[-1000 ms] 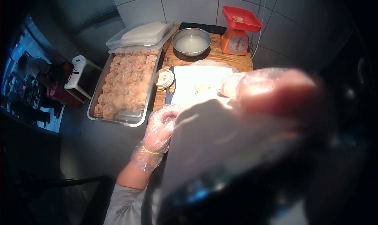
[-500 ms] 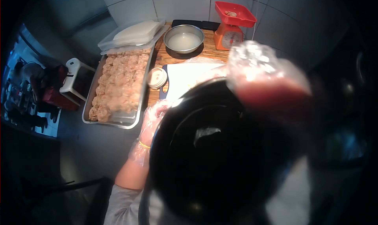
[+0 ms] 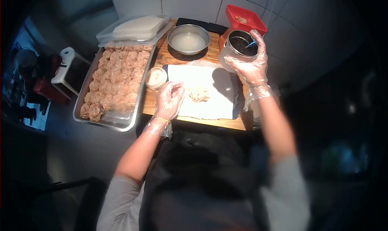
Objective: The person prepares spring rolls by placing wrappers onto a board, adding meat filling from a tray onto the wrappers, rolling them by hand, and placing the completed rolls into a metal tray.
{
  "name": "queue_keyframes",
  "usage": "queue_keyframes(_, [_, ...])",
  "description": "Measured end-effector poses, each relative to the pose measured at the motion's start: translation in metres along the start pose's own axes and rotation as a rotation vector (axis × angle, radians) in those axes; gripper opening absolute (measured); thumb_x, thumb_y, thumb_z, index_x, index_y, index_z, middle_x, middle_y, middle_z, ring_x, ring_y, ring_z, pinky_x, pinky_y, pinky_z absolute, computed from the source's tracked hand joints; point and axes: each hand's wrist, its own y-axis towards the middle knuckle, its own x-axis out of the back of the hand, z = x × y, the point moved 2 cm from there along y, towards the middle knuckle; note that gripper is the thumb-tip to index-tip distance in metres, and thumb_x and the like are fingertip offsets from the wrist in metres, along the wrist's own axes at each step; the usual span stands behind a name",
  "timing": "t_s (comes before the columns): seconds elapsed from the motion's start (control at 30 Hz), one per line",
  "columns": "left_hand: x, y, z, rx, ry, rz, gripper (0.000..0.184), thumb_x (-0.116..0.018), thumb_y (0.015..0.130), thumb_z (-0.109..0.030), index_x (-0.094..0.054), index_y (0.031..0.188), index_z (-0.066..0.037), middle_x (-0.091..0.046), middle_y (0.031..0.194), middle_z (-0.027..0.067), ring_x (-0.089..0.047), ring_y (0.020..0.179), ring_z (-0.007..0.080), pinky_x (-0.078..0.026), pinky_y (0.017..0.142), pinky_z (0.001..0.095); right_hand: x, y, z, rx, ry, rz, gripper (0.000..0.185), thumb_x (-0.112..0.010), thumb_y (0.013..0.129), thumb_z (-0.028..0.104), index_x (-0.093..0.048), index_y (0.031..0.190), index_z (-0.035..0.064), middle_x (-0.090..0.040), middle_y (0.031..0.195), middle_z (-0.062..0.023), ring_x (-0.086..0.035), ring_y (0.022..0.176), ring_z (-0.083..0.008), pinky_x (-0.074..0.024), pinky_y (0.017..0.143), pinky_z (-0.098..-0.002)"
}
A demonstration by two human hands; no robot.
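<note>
My right hand [image 3: 252, 63], in a clear plastic glove, is wrapped round a cup [image 3: 230, 55] with a dark inside, held in front of the orange scale. My left hand [image 3: 169, 98], also gloved, is closed over the left edge of the white cutting board [image 3: 218, 107]; whether its curled fingers hold anything is too small to tell. Between the hands a lump of pale filling [image 3: 199, 94] lies on the board. A stack of small round lids or dishes [image 3: 156, 77] sits beside my left hand.
A metal tray [image 3: 128, 125] of meat portions stands left, with clear plastic containers [image 3: 139, 28] behind it. Behind the board are a metal bowl [image 3: 188, 40] of cloudy liquid and a scale with a red pan [image 3: 252, 18]. A person [image 3: 32, 69] is at far left, near a white stool [image 3: 66, 67].
The cup has moved from close in front of the camera to the back right, with my right hand round it. The board and the lump of filling now show fully.
</note>
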Motion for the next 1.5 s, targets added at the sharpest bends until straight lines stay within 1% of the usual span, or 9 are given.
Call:
queue_keyframes(0.3, [0.003,0.0,0.002,0.008,-0.034,-0.005,0.016,-0.062,0.092,-0.003,-0.061,0.108,-0.002,-0.062,0.095,-0.0007,-0.059,0.09,0.0078,-0.05,0.079,0.0236,-0.052,-0.003,-0.106,-0.24,0.01,-0.016,0.097,-0.091,0.057,0.017,-0.039,0.139,0.0102,-0.048,0.138,-0.0129,-0.047,0.129,-0.0277,-0.0362,0.112,-0.0378])
queue_keyframes(0.77, [0.005,0.004,0.001,0.057,-0.126,0.088,0.041,-0.066,0.084,0.001,-0.054,0.124,0.0,-0.059,0.119,0.0086,-0.058,0.106,0.0152,-0.049,0.092,0.0303,-0.053,-0.011,-0.118,-0.21,-0.105,0.086,0.107,-0.087,0.063,0.018,-0.024,0.149,0.0068,-0.04,0.142,-0.0214,-0.042,0.132,-0.0349,-0.0362,0.112,-0.0425])
queue_keyframes(0.87, [0.015,0.005,-0.026,-0.051,0.079,0.255,0.05,-0.065,0.083,-0.001,-0.049,0.13,0.001,-0.056,0.124,0.0104,-0.055,0.118,0.0192,-0.044,0.101,0.0323,-0.027,-0.032,-0.076,-0.215,-0.183,0.015,0.08,-0.081,0.075,0.022,-0.04,0.141,0.0043,-0.051,0.131,-0.0193,-0.057,0.117,-0.0291,-0.049,0.096,-0.0387])
queue_keyframes(0.97, [0.016,0.007,-0.051,-0.123,0.472,0.395,0.073,-0.076,0.075,-0.011,-0.043,0.14,-0.004,-0.051,0.138,0.0139,-0.049,0.13,0.0261,-0.039,0.109,0.0365,-0.031,-0.066,-0.005,-0.353,-0.09,0.468,0.062,-0.079,0.076,0.026,-0.055,0.128,0.0042,-0.058,0.126,-0.0165,-0.059,0.114,-0.0287,-0.0468,0.098,-0.0391])
queue_keyframes(1.03, [0.009,0.006,-0.059,-0.09,0.7,0.46,0.088,-0.083,0.067,-0.021,-0.041,0.143,-0.007,-0.046,0.144,0.0143,-0.045,0.133,0.0296,-0.036,0.112,0.0378,-0.046,-0.09,0.018,-0.135,-0.188,0.587,0.059,-0.077,0.074,0.024,-0.058,0.127,0.0053,-0.062,0.122,-0.0187,-0.059,0.113,-0.0321,-0.0439,0.102,-0.0387])
queue_keyframes(1.17, [0.006,0.002,-0.052,-0.042,0.864,0.42,0.086,-0.082,0.067,-0.024,-0.044,0.142,-0.007,-0.048,0.143,0.015,-0.045,0.132,0.0293,-0.036,0.112,0.0373,-0.067,-0.112,-0.001,-0.055,-0.108,0.831,0.053,-0.073,0.074,0.018,-0.063,0.124,0.005,-0.065,0.116,-0.0182,-0.059,0.112,-0.0317,-0.0449,0.1,-0.0378])
queue_keyframes(1.3, [0.008,0.006,-0.049,-0.108,1.02,0.484,0.082,-0.08,0.067,-0.023,-0.046,0.14,-0.007,-0.05,0.142,0.0126,-0.046,0.132,0.0267,-0.036,0.112,0.0365,-0.034,-0.113,-0.014,0.032,-0.093,0.769,0.055,-0.073,0.073,0.012,-0.062,0.126,0.0054,-0.066,0.116,-0.016,-0.059,0.114,-0.0307,-0.0446,0.101,-0.0372])
queue_keyframes(1.4, [-0.003,0.013,-0.079,-0.032,1.112,0.601,0.081,-0.08,0.068,-0.025,-0.047,0.14,-0.009,-0.05,0.142,0.0115,-0.047,0.132,0.0268,-0.038,0.11,0.0376,-0.012,-0.11,-0.015,-0.194,0.133,0.636,0.055,-0.077,0.074,0.012,-0.062,0.127,0.0062,-0.064,0.12,-0.0136,-0.056,0.118,-0.0258,-0.0408,0.105,-0.0377])
queue_keyframes(1.5, [-0.022,0.01,-0.082,-0.167,0.872,0.545,0.065,-0.079,0.073,-0.033,-0.057,0.13,-0.01,-0.059,0.129,0.0125,-0.057,0.117,0.0272,-0.046,0.1,0.0379,-0.003,-0.108,-0.018,-0.141,0.105,0.58,0.044,-0.078,0.075,0.014,-0.068,0.117,0.0059,-0.066,0.116,-0.0113,-0.057,0.117,-0.0242,-0.0404,0.105,-0.0391])
